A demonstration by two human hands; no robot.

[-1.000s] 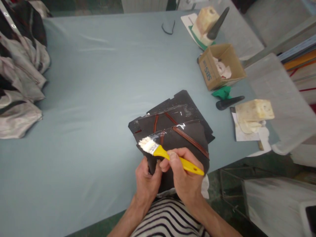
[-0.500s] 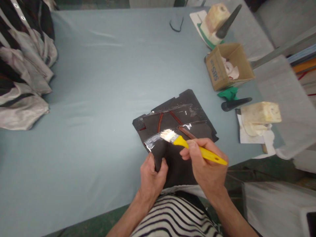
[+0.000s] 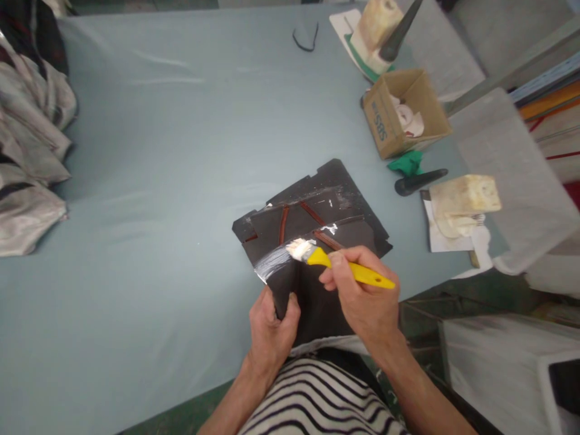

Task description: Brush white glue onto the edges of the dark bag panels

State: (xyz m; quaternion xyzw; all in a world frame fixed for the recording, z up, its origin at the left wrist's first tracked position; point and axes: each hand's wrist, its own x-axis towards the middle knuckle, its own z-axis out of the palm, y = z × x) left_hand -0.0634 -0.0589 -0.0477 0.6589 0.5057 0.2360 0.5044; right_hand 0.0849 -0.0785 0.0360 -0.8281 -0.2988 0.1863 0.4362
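Note:
My right hand (image 3: 365, 287) grips a paintbrush (image 3: 319, 258) by its yellow handle. The pale bristles touch a dark, flat piece of sheet material (image 3: 348, 181), where a wet white streak (image 3: 272, 264) spreads to the left of the tip. Reddish-brown strips and further white smears mark the sheet's surface. At the near left edge, my left hand (image 3: 274, 323) pinches a folded-up part of the sheet between thumb and fingers. The sheet lies at the table's front edge, close to my striped top.
A blue-grey cover lies over the table (image 3: 149, 199). To the right stand a cardboard box (image 3: 380, 127) with pale rolls inside, a green cloth (image 3: 406, 163), a dark handled tool (image 3: 419, 181) and stained pale blocks (image 3: 466, 193). Grey and black fabric (image 3: 31, 175) is heaped at left.
The brush tip has shifted slightly along the sheet, and the white streak looks broader. My view has turned a little, so the table things appear further left. Both hands keep their hold.

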